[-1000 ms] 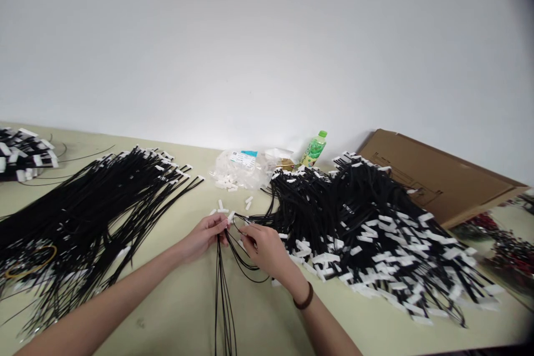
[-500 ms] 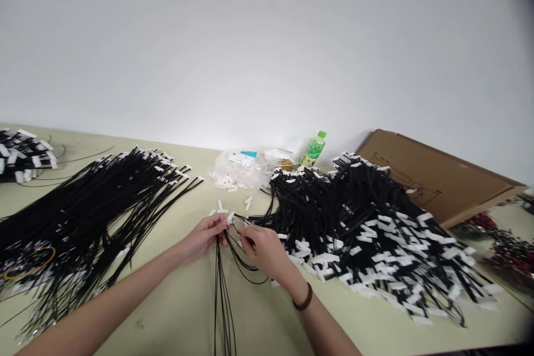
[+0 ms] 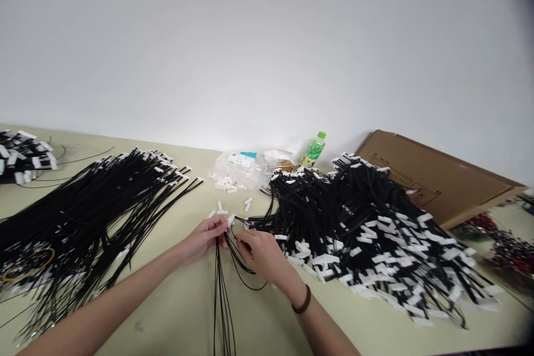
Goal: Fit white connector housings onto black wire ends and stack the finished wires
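Observation:
My left hand (image 3: pixel 203 238) pinches the top ends of several thin black cables (image 3: pixel 220 295) that trail down toward me over the pale table (image 3: pixel 179 311). My right hand (image 3: pixel 261 253), with a dark band on the wrist, is closed beside it on one cable's end; a looped cable curves under it. A few small white connector pieces (image 3: pixel 221 208) lie loose just beyond my fingers. Whether a white piece sits between my fingertips is hidden.
A big heap of black cables with white tags (image 3: pixel 367 233) fills the right side, another pile (image 3: pixel 83 217) spreads at the left, and a smaller bundle (image 3: pixel 23 154) sits far left. A clear bag of white pieces (image 3: pixel 240 169), a green bottle (image 3: pixel 312 150) and a flat cardboard box (image 3: pixel 434 178) stand by the wall.
My right hand has shifted slightly left and closer to my left hand. The left hand and the cables it holds have barely moved.

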`<state>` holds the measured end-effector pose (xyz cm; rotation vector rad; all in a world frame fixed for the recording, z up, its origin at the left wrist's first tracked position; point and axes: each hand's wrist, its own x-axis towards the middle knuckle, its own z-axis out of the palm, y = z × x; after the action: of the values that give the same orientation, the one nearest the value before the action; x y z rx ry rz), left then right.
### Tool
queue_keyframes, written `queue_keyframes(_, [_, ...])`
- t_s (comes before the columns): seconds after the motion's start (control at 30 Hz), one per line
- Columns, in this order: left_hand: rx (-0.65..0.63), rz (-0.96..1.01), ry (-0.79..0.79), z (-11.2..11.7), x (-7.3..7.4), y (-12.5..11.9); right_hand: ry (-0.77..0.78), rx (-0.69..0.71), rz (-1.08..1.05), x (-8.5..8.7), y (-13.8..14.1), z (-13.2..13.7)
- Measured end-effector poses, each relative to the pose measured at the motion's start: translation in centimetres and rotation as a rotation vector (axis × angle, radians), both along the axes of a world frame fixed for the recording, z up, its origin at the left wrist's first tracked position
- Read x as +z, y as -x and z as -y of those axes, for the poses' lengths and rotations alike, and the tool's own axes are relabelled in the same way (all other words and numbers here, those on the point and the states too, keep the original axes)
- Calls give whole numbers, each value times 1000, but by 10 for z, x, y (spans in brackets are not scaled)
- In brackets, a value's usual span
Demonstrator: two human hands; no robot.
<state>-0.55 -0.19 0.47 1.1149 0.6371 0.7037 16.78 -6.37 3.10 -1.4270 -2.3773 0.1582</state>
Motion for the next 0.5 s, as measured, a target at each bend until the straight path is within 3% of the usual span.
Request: queue_keyframes(0.5, [-6, 7, -2, 0, 1, 0, -2, 0, 9, 1, 0, 1])
